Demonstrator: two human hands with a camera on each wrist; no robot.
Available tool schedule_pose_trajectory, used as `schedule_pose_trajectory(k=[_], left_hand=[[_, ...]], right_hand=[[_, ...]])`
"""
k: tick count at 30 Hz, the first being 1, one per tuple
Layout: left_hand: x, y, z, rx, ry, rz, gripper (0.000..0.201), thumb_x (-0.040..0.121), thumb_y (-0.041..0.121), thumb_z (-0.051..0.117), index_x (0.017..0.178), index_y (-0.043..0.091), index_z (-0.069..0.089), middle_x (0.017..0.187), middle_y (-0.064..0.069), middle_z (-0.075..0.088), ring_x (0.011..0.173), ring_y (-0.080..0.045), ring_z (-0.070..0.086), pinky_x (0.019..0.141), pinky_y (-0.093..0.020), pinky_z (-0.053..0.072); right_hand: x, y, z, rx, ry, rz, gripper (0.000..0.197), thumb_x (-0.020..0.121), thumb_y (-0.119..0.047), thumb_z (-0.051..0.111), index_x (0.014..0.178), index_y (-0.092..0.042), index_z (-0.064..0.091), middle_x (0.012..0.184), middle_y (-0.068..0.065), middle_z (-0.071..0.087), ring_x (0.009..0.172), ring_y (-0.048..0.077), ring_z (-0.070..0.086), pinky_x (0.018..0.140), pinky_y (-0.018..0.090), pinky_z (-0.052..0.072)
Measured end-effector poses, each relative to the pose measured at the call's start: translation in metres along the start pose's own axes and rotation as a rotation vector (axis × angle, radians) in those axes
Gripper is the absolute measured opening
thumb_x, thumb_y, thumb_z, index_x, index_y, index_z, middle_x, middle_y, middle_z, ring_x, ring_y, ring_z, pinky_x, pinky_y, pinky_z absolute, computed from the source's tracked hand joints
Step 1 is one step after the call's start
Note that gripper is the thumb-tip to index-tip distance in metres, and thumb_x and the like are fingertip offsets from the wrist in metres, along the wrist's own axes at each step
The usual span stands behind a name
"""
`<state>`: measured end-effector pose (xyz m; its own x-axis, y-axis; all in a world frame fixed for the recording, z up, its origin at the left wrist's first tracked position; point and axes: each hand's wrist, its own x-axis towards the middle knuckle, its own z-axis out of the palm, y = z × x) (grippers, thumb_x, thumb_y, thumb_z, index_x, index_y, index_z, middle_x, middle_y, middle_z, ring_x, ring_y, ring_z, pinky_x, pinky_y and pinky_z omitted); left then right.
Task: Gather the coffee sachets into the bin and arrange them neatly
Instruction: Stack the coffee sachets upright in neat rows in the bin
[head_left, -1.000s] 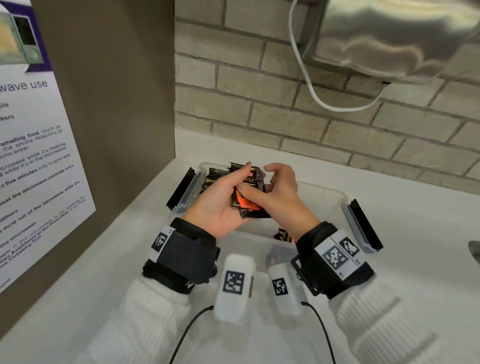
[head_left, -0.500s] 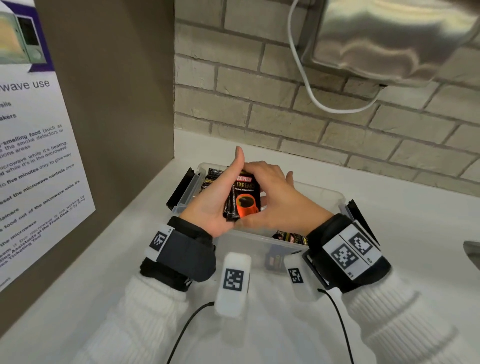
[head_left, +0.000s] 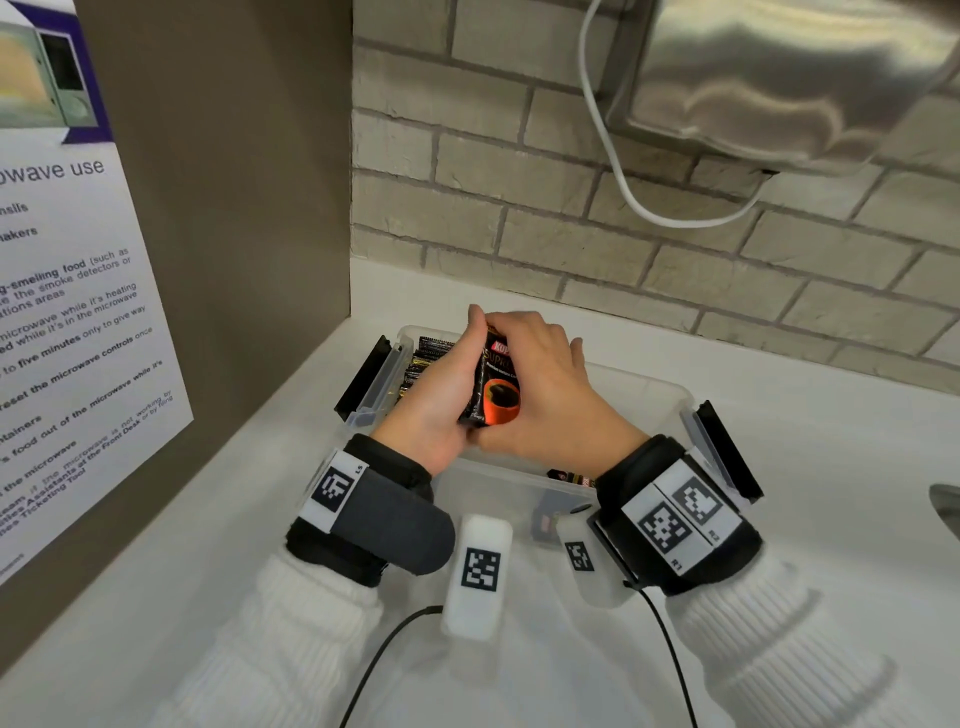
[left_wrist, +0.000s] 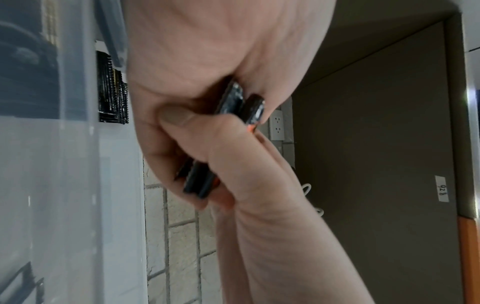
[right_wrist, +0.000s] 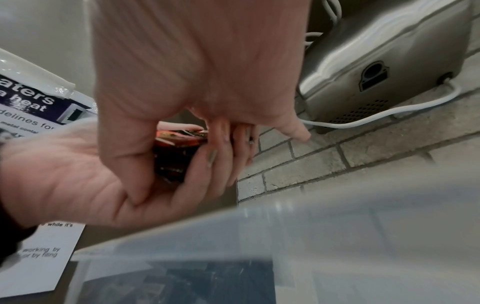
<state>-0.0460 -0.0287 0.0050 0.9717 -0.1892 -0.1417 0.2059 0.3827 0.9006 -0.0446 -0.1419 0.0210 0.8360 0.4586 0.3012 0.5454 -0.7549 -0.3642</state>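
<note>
A small upright stack of black coffee sachets (head_left: 496, 387) with an orange cup print is held above the clear plastic bin (head_left: 660, 395). My left hand (head_left: 441, 395) cups the stack from the left and my right hand (head_left: 545, 395) grips it from the right, thumb at its lower edge. The left wrist view shows the sachets' edges (left_wrist: 241, 102) pinched between both hands (left_wrist: 207, 131). In the right wrist view the stack (right_wrist: 176, 150) sits between my right hand's thumb and fingers (right_wrist: 215, 144). A row of sachets (head_left: 426, 358) stands at the bin's left end; others (head_left: 569, 475) lie at its near side.
The bin sits on a white counter (head_left: 831, 467) against a brick wall (head_left: 519, 208), with black lid latches (head_left: 361, 379) folded out at both ends. A steel appliance (head_left: 779, 73) with a white cable hangs above right. A grey panel with a microwave notice (head_left: 78, 312) stands at left.
The stack has been turned upright between both hands, with its printed face now toward me, and both hands have closed more tightly around it over the bin's left half.
</note>
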Motion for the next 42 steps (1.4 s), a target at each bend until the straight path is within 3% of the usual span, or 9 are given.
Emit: schedule_pose_trajectory(k=[7,11,17,20,23,26,30,35,42], left_hand=[[0.001,0.001,-0.003,-0.040,0.096,0.087,0.055,0.093,0.061,0.024,0.097,0.023,0.063,0.091,-0.005,0.074,0.077,-0.020,0.071,0.077,-0.035,0.053],[-0.001,-0.001,0.001,-0.027,0.131,0.115,0.049,0.094,0.058,0.026,0.088,0.024,0.061,0.085,-0.005,0.072,0.082,-0.024,0.068,0.080,-0.038,0.053],[0.000,0.002,-0.006,0.070,0.079,0.108,0.060,0.089,0.067,0.020,0.089,0.024,0.061,0.079,-0.002,0.073,0.068,-0.017,0.072,0.061,-0.030,0.058],[-0.003,0.004,-0.006,0.115,0.058,0.113,0.057,0.087,0.069,0.023,0.089,0.027,0.061,0.075,-0.001,0.074,0.072,-0.017,0.072,0.072,-0.034,0.057],[-0.005,0.004,-0.006,0.170,0.035,0.091,0.061,0.085,0.071,0.024,0.094,0.025,0.063,0.088,-0.007,0.072,0.080,-0.023,0.072,0.079,-0.041,0.057],[-0.005,0.005,-0.010,0.162,-0.043,0.063,0.075,0.083,0.073,0.017,0.110,0.018,0.061,0.086,-0.013,0.070,0.074,-0.029,0.071,0.074,-0.044,0.059],[-0.002,0.003,-0.013,0.156,-0.102,0.066,0.077,0.083,0.072,0.014,0.113,0.018,0.059,0.080,-0.009,0.073,0.069,-0.028,0.071,0.073,-0.042,0.059],[0.005,0.001,-0.011,0.199,0.062,0.240,0.052,0.090,0.054,0.040,0.124,0.014,0.047,0.122,-0.013,0.061,0.104,-0.025,0.065,0.088,-0.043,0.055],[0.010,-0.002,-0.008,0.494,0.168,0.481,0.045,0.097,0.007,0.042,0.136,0.014,0.023,0.117,0.000,0.049,0.101,-0.014,0.056,0.072,-0.017,0.051]], right_hand=[[-0.008,0.001,-0.002,0.817,-0.001,0.264,0.099,0.080,-0.044,0.065,0.150,-0.026,-0.003,0.154,-0.012,0.009,0.138,-0.003,0.016,0.107,0.016,0.023],[-0.002,-0.008,0.001,0.951,0.010,0.555,0.063,0.097,-0.050,0.021,0.149,-0.014,0.017,0.147,0.005,0.033,0.143,0.019,0.022,0.113,0.032,0.019],[-0.008,-0.009,-0.013,0.868,-0.193,0.492,0.059,0.099,-0.045,0.002,0.131,-0.011,0.038,0.135,0.010,0.046,0.123,0.021,0.044,0.105,0.025,0.028],[-0.013,-0.005,-0.018,0.786,-0.250,0.453,0.057,0.099,-0.047,0.006,0.124,-0.008,0.039,0.137,0.016,0.045,0.132,0.023,0.038,0.101,0.020,0.031],[-0.005,-0.016,-0.019,0.876,-0.211,0.577,0.050,0.102,-0.040,0.015,0.082,-0.011,0.050,0.088,0.011,0.053,0.080,0.019,0.053,0.054,0.006,0.044],[-0.006,-0.013,-0.016,0.762,-0.131,0.492,0.032,0.099,-0.029,0.041,0.071,-0.017,0.052,0.078,0.004,0.050,0.078,0.014,0.050,0.073,0.018,0.038],[-0.001,-0.009,-0.027,0.622,-0.079,0.490,0.020,0.087,-0.010,0.061,0.069,-0.011,0.053,0.065,0.003,0.052,0.063,0.012,0.047,0.056,0.017,0.038],[0.016,-0.004,-0.033,0.570,0.090,0.469,0.005,0.087,-0.002,0.058,0.082,-0.004,0.057,0.072,0.009,0.055,0.063,0.016,0.047,0.052,0.021,0.039],[0.026,-0.013,-0.021,0.748,0.128,0.429,0.015,0.094,-0.005,0.049,0.084,-0.013,0.056,0.079,0.002,0.059,0.069,0.012,0.058,0.062,0.019,0.049]])
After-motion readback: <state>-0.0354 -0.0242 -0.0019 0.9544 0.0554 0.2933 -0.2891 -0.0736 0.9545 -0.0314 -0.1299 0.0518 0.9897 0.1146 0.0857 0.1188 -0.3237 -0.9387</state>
